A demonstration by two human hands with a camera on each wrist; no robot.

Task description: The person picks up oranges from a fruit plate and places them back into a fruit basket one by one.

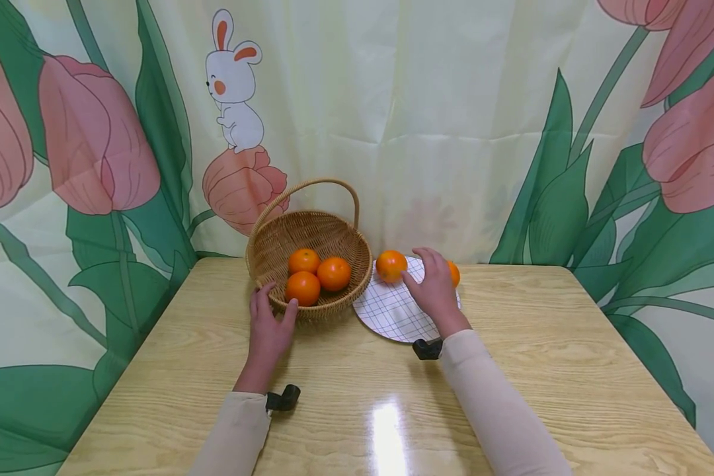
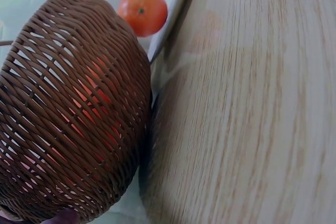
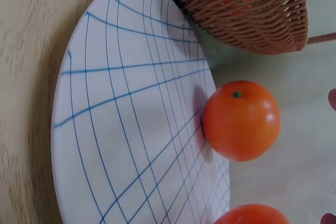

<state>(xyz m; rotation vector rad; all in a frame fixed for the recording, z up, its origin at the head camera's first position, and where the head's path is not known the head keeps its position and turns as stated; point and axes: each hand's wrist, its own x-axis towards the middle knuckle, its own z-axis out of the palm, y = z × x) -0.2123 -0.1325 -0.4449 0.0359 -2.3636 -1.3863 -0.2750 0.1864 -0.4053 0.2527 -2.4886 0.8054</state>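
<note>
A brown wicker basket (image 1: 309, 311) with an arched handle stands at the back of the table, with oranges (image 1: 303, 288) inside it. My left hand (image 1: 270, 334) holds its front left rim, fingers at the left and thumb at the front. My right hand (image 1: 437, 294) hovers over a white plate (image 1: 387, 314) with blue grid lines, its thumb and fingers spread with nothing between them. On the plate, an orange (image 1: 391, 266) sits left of that hand; another orange (image 1: 454, 273) is partly hidden behind it. In the right wrist view, fingertips (image 3: 333, 98) show at the right edge.
The wooden table (image 1: 333, 410) ends at a curtain (image 1: 440, 132) printed with tulips and a rabbit, close behind the basket and plate. The basket stands right beside the plate's left edge. Black wrist straps (image 1: 282, 398) sit at both sleeve cuffs.
</note>
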